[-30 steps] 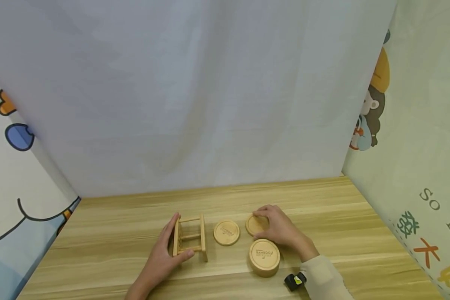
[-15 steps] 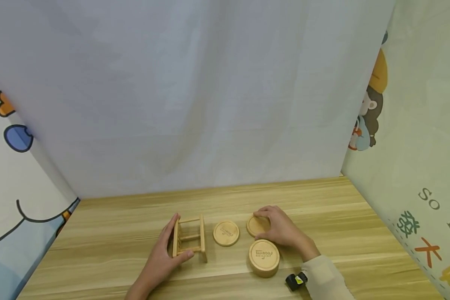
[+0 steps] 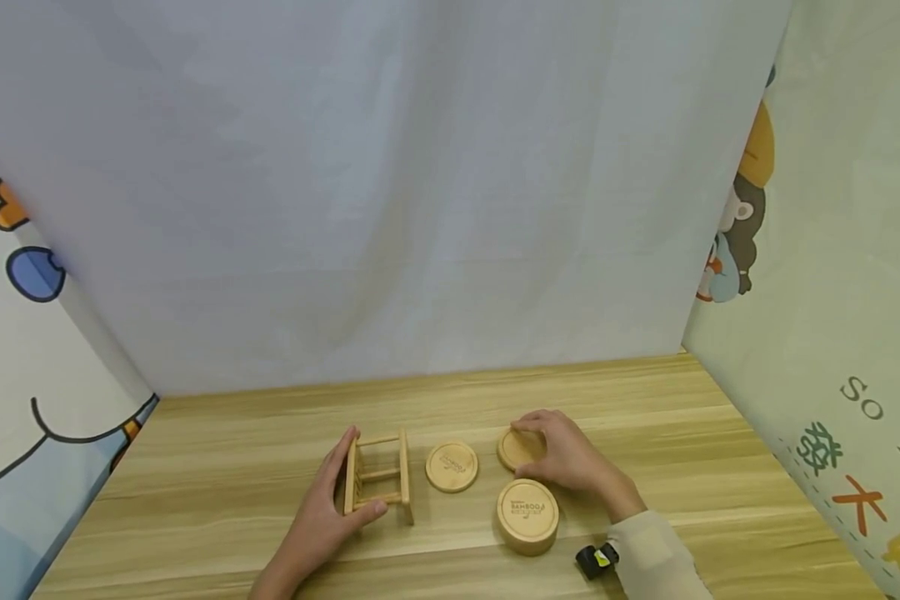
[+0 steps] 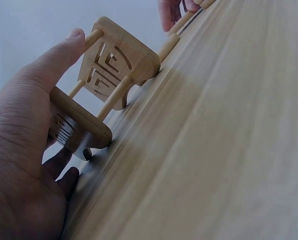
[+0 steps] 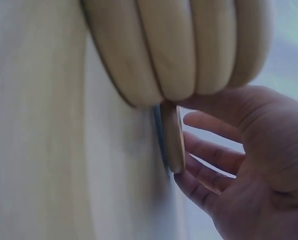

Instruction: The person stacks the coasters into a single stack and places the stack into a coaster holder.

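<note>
A person's right hand [image 3: 567, 454] pinches a round wooden coaster [image 3: 520, 450] by its edge at a wood-grain table [image 3: 225, 467], the thumb at the near rim and the fingertips at the far rim, spread just as wide as the disc. The coaster lies within that grip, partly covered by the hand; whether it is raised off the table cannot be told. The left hand [image 3: 326, 510] holds a small wooden rack [image 3: 381, 474] by its near-left end, thumb over the front and fingers behind the side panel. A second coaster [image 3: 452, 467] lies flat between rack and right hand, touching neither, and a stack of coasters [image 3: 527, 510] stands just in front of the right hand. Only the head view shows the lettering on the stack's top, reading "BAMBOO," and the whole row together. The left wrist view reveals the cut-out pattern in the rack's far panel [image 4: 111, 62] and its feet at the tabletop; the right wrist view shows four layered discs in the stack and the fingers curved at the pinched coaster's edge.
</note>
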Demonstrator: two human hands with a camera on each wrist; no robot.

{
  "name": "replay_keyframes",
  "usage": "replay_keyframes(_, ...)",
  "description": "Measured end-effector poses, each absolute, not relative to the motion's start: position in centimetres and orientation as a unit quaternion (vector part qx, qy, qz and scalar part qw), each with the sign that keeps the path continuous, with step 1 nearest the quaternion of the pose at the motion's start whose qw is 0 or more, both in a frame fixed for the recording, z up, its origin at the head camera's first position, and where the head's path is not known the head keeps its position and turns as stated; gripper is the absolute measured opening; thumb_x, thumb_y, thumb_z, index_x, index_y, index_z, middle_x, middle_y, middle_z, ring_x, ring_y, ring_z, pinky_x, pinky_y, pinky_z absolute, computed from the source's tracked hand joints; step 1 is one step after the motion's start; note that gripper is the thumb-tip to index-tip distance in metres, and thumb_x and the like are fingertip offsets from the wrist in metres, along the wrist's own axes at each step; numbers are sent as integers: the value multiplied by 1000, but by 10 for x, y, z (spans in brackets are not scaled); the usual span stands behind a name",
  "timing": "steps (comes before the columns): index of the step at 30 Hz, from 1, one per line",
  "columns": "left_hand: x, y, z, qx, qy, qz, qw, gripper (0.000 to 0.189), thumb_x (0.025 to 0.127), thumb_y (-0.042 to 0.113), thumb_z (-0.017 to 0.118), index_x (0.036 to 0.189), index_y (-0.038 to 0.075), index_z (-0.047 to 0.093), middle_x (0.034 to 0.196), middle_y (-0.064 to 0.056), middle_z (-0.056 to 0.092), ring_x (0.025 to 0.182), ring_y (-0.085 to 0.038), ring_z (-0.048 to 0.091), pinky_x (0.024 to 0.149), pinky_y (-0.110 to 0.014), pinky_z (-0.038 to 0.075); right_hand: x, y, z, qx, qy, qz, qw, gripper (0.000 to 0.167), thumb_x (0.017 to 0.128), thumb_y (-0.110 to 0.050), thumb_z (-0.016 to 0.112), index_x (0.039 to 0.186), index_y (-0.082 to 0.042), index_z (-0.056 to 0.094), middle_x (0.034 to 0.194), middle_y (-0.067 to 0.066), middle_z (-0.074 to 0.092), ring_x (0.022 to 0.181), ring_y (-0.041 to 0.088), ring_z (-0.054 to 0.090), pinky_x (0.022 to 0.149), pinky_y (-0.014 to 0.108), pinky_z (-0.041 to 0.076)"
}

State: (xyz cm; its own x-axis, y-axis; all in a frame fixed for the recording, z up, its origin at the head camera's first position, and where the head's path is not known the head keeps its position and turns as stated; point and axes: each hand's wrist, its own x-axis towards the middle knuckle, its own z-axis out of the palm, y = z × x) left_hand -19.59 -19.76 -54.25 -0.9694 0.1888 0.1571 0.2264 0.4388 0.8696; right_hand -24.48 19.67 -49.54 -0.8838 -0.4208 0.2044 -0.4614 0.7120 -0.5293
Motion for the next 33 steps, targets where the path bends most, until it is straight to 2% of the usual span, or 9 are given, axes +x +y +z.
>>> replay_keyframes(9, -195, -198, -543, -123, -848, -515, 18, 113, 94, 36, 90, 180, 29, 18, 184, -12, 21, 167, -51, 19, 123, -85, 20, -243, 199, -493, 236, -923, 303, 37, 70, 80, -19, 102, 139, 6, 73, 134, 19, 69, 128, 44, 62, 113, 62, 50)
replay_keyframes(19, -196, -201, -541, -126, -852, -508, 25, 114, 93, 36, 90, 180, 35, 17, 184, -11, 22, 166, -51, 20, 123, -85, 19, -240, 202, -487, 205, -924, 321, 32, 71, 80, -16, 101, 142, 4, 72, 137, 20, 66, 130, 44, 60, 114, 64, 50)
replay_keyframes(24, -198, -200, -541, -130, -850, -509, 23, 114, 93, 36, 90, 180, 33, 17, 184, -11, 22, 166, -51, 20, 123, -84, 20, -238, 202, -483, 200, -925, 321, 37, 68, 83, -16, 98, 142, 4, 72, 136, 19, 67, 128, 42, 60, 111, 61, 52)
replay_keyframes(33, -196, -198, -543, -132, -848, -513, 28, 114, 93, 35, 91, 180, 36, 17, 184, -12, 23, 166, -51, 20, 125, -83, 18, -229, 202, -470, 220, -919, 322, 56, 66, 85, -18, 95, 143, 3, 72, 135, 19, 66, 127, 42, 60, 106, 60, 53)
